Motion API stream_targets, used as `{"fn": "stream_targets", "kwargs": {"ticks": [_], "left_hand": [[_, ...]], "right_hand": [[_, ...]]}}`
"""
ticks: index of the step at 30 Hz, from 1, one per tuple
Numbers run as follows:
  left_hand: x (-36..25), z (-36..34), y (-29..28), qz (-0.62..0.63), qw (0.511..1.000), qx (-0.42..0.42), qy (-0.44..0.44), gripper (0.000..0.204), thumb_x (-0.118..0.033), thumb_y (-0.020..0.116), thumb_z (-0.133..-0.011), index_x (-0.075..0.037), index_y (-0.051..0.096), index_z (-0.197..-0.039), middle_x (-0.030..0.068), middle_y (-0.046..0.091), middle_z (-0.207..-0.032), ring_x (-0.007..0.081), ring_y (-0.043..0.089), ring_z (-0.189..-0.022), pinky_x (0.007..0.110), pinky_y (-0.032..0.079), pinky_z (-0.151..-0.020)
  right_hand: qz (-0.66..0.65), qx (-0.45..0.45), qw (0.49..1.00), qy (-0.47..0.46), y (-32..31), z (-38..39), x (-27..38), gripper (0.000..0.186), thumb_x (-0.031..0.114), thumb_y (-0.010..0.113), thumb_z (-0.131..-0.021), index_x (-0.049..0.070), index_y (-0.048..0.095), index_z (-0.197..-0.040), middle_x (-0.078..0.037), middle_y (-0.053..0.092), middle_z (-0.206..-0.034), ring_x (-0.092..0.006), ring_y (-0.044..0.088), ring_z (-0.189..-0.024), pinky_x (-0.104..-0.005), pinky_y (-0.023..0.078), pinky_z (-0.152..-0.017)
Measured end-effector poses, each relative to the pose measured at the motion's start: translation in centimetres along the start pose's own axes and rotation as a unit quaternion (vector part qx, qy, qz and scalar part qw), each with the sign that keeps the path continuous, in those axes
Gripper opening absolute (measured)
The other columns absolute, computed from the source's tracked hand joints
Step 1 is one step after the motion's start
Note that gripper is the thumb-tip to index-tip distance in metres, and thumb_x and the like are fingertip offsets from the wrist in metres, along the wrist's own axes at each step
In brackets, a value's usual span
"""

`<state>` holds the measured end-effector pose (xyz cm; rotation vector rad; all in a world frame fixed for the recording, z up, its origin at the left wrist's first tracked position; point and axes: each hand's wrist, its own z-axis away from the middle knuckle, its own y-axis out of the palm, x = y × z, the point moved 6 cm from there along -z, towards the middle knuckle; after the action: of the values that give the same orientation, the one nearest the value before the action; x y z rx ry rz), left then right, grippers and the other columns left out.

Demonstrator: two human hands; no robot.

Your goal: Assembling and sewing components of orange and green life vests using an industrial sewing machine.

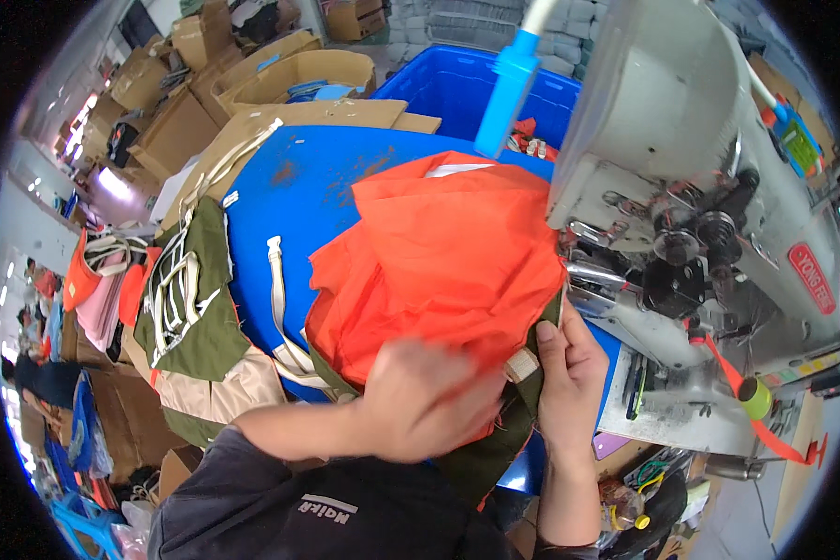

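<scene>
A bright orange fabric piece [439,243], joined to olive fabric [481,462] with cream straps [287,345], lies over the blue work surface [261,187]. My right hand [571,373] grips the olive edge at the right, thumb on top, beside a small cream tab [520,366]. My left hand [425,401] is smeared by motion over the lower part of the orange fabric, so its fingers are unclear. A white and grey sewing machine [672,112] stands just right of the cloth, its metal needle area close to the right edge of the orange piece.
Olive and beige pieces with straps [191,336] lie left. Cardboard boxes [173,121] and a blue crate [420,84] stand behind. A light-blue holder [509,89] hangs above. A person in dark clothes [42,383] is far left. A bottle [621,504] sits low right.
</scene>
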<state>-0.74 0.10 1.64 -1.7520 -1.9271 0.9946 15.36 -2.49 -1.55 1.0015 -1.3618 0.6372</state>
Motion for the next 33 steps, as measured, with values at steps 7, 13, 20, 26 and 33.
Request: {"fn": "stream_targets", "kwargs": {"ticks": [7,13,20,26,33], "left_hand": [[0.8,5.4,1.6,-0.076,0.989,0.109,0.068,0.035,-0.016,0.061,-0.08,-0.004,0.066,-0.113,0.0102,0.062,-0.111,0.0263,0.06,-0.097,0.036,0.049,-0.084],[3.4,3.0,-7.6,0.096,0.955,-0.206,-0.188,0.03,0.008,0.057,-0.075,-0.002,0.062,-0.103,0.0125,0.06,-0.09,0.0251,0.057,-0.072,0.033,0.046,-0.066],[-3.4,-1.2,-7.6,0.108,0.971,0.107,0.184,0.042,-0.014,0.067,-0.059,-0.001,0.073,-0.099,-0.0051,0.04,-0.068,0.0062,0.044,-0.052,0.022,0.031,-0.046],[-5.9,1.4,-4.6,0.048,0.968,0.137,0.206,0.05,-0.016,0.061,-0.061,0.0,0.071,-0.107,-0.0051,0.041,-0.07,0.0038,0.043,-0.055,0.019,0.03,-0.047],[-6.1,0.9,-3.0,0.052,0.961,0.153,0.222,0.05,-0.016,0.062,-0.066,0.006,0.067,-0.111,-0.0036,0.049,-0.079,0.005,0.048,-0.061,0.019,0.034,-0.052]], "right_hand": [[-0.016,0.005,1.0,-0.016,0.7,-0.6,0.4,0.041,0.001,0.05,-0.101,-0.005,0.044,-0.142,-0.003,0.065,-0.117,-0.0052,0.058,-0.099,-0.0213,0.046,-0.087],[-0.023,-0.001,1.0,-0.002,0.3,0.3,0.4,0.044,0.003,0.052,-0.101,-0.006,0.042,-0.143,-0.006,0.065,-0.119,-0.0064,0.058,-0.102,-0.0219,0.046,-0.089],[-0.043,-0.008,0.999,-0.022,0.3,0.4,0.2,0.043,0.003,0.049,-0.102,-0.008,0.04,-0.143,-0.009,0.064,-0.122,-0.0084,0.059,-0.106,-0.0232,0.046,-0.092],[-0.041,0.002,0.999,-0.023,0.5,0.7,-0.4,0.04,0.01,0.045,-0.105,-0.007,0.044,-0.141,-0.009,0.059,-0.132,-0.012,0.057,-0.116,-0.0256,0.044,-0.099],[-0.062,-0.018,0.998,-0.015,0.4,-0.7,-1.3,0.04,0.012,0.049,-0.104,-0.006,0.046,-0.14,-0.007,0.06,-0.13,-0.0105,0.058,-0.113,-0.0249,0.046,-0.097]]}}
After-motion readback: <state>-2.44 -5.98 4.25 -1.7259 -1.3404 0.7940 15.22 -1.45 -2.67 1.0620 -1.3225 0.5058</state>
